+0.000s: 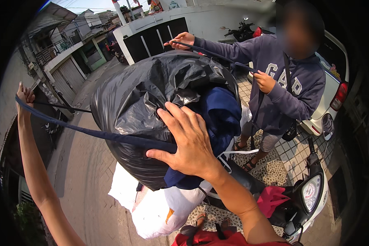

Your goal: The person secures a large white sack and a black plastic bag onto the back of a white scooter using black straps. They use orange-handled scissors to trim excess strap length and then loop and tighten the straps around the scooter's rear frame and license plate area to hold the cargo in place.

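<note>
A big black plastic bag, stuffed full, rises in front of me, and dark blue cloth shows from its open right side. My left hand is raised at the far left, closed around a dark blue fabric strap. That strap stretches across the bag's near side to my right hand. My right hand lies with fingers spread on the bag and the blue cloth, its thumb beside the strap. Under the bag sits a white sack. Across from me a person in a hoodie holds a dark cord between two hands.
The load rests on a motor scooter, its handlebar and dial at the right, with a red cloth near it. A light-coloured car stands behind the person. A paved lane runs along the left.
</note>
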{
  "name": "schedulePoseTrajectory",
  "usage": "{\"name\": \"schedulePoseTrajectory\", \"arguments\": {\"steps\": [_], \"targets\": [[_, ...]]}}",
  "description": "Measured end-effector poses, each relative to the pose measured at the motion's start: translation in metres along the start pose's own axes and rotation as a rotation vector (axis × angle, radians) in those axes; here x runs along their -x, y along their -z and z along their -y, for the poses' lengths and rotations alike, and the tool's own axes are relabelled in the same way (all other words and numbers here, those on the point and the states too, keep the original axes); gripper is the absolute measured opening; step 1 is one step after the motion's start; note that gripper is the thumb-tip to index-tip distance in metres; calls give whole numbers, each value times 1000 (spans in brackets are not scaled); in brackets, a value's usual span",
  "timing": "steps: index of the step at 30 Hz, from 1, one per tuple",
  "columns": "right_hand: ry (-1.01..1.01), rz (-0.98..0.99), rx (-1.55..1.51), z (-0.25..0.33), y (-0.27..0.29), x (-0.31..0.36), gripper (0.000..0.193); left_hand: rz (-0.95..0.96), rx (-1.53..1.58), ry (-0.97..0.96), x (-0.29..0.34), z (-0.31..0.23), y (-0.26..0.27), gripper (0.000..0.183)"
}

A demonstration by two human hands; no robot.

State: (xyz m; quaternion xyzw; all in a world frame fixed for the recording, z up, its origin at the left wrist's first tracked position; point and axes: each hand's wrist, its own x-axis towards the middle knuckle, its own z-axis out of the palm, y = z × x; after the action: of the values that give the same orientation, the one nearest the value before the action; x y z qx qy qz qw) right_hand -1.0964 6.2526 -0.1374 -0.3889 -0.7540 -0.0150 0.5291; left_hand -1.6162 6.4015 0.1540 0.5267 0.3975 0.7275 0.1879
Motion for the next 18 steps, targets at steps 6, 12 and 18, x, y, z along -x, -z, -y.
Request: {"name": "schedulePoseTrajectory", "arguments": {"steps": [6, 12, 18], "targets": [[91, 10, 110, -1, -7, 3, 79, -16, -326, 171, 103, 85, 82, 44], [-192, -4, 312, 58, -19, -10, 57, 231, -401, -88, 83, 147, 154, 42], [185, 3, 581, 174, -123, -51, 59, 394, -452, -270, 71, 180, 118, 33]]}}
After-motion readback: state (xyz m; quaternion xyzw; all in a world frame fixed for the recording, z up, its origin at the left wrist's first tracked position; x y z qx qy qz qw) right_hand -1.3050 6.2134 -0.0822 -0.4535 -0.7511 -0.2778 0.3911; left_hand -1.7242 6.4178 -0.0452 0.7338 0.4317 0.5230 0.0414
